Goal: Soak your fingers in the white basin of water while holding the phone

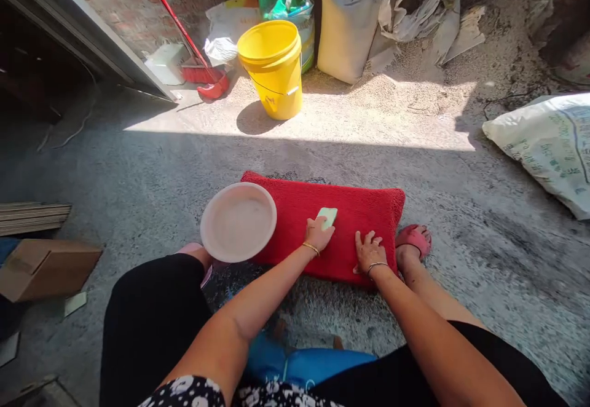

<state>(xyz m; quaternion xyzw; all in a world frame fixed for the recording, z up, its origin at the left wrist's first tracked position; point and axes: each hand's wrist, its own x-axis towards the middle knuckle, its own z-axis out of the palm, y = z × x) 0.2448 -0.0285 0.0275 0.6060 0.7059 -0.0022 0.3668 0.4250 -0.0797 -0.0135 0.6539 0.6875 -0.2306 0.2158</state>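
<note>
A red, towel-like cloth [345, 210] lies stretched over a low, flat oblong support between my feet. In my left hand [319, 235] is a pale green block [327, 215], shaped like a bar of soap, held against the cloth near its middle. My right hand [370, 251] rests on the cloth's right part, palm down with fingers spread. A shallow whitish basin [238, 222] sits at the left end and overlaps the cloth; what it contains, if anything, is unclear.
Beyond the cloth stands a yellow bucket [271, 75], with a red broom [203, 75] to its left. Full sacks [345, 26] lean by the brick wall, and another sack [550, 149] lies at right. Cardboard boxes [50, 265] are at left. A blue seat [318, 364] shows below me.
</note>
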